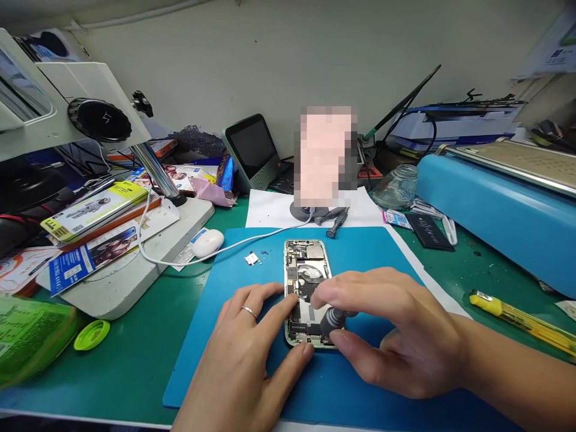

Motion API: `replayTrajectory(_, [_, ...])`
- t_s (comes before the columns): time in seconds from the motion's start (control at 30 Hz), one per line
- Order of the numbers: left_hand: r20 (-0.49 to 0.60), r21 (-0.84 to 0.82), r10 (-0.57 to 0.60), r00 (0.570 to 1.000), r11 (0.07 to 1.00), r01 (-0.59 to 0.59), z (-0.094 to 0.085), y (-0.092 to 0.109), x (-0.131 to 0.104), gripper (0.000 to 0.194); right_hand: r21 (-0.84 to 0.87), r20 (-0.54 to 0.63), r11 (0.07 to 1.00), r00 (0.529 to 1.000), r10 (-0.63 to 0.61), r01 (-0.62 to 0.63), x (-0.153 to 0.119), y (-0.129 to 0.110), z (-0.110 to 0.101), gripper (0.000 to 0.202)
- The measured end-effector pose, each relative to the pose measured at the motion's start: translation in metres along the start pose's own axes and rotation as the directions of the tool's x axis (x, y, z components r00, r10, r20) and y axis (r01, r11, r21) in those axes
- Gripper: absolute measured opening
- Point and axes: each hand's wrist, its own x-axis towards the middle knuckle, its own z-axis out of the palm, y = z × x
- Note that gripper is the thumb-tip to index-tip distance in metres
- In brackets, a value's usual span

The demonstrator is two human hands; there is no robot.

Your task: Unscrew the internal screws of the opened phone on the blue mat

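An opened smartphone (310,270) lies face up on a blue mat (216,324), its circuit boards and inner parts exposed. My left hand (252,351), with a ring on one finger, rests against the phone's left side and lower edge, fingers spread and thumb at the bottom corner. Above the phone's lower right part, my right hand (396,330) is closed around a small dark grey screwdriver (332,322). The screwdriver's tip is hidden. On the mat left of the phone lie a small metal plate (252,258) and several tiny dark bits (264,252).
Two spare screwdrivers (337,223) lie behind the mat near a phone on a stand, its screen blurred (321,156). A microscope stand (130,264) is at left, with a white cable (234,244) crossing the mat. At right are a blue machine (486,210) and a yellow cutter knife (517,318).
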Motion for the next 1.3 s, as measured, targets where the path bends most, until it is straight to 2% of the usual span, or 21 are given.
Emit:
replayTrajectory(0.13, [-0.010, -0.012, 0.014, 1.000, 1.000, -0.015, 0.0004, -0.0001, 0.0005, 0.043, 0.019, -0.006, 1.000, 1.000, 0.003, -0.003, 0.0011, -0.0022, -0.0004, 0.048])
replayTrajectory(0.4, [-0.006, 0.004, -0.001, 1.000, 1.000, 0.001, 0.0000, 0.0019, 0.0011, 0.041, -0.110, 0.019, 0.994, 1.000, 0.001, 0.001, 0.0020, -0.0037, -0.0010, 0.037])
replayTrajectory(0.6, [0.009, 0.010, 0.002, 1.000, 1.000, -0.003, -0.0008, 0.0024, 0.0018, 0.043, 0.014, 0.036, 1.000, 0.999, -0.009, 0.009, 0.0003, -0.0021, -0.0012, 0.044])
replayTrajectory(0.9, [0.007, 0.029, -0.007, 1.000, 1.000, 0.007, 0.0001, 0.0020, 0.0016, 0.043, -0.083, 0.026, 0.996, 1.000, -0.011, 0.013, 0.0021, -0.0018, -0.0018, 0.036])
replayTrajectory(1.1, [-0.018, 0.027, 0.010, 1.000, 1.000, -0.010, 0.0002, 0.0019, 0.0022, 0.041, -0.064, 0.014, 0.998, 1.000, -0.014, 0.014, 0.0005, -0.0022, -0.0012, 0.043])
replayTrajectory(1.3, [-0.007, 0.023, 0.010, 1.000, 1.000, -0.010, 0.0009, 0.0015, 0.0020, 0.041, -0.057, 0.006, 0.998, 1.000, -0.006, 0.007, 0.0011, -0.0025, -0.0011, 0.041])
